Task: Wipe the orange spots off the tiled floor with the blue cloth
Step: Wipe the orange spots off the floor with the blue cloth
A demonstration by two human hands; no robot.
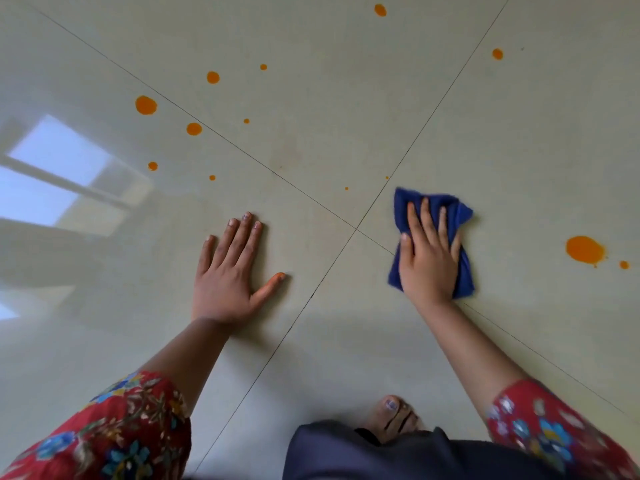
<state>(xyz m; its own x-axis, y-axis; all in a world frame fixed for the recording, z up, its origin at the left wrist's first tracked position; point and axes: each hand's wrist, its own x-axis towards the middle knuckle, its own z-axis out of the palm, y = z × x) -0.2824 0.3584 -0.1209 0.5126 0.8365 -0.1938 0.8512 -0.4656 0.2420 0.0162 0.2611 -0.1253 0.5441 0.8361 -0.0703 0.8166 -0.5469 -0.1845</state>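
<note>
One foot (394,422), left grip (228,275) released, right grip (429,261) released atop one blue cloth (401,204), thirteen-plus orange spots (585,249)

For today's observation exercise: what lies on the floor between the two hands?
In the head view, only bare tile and a dark grout line, between the left hand and the right hand pressing the blue cloth.
</note>
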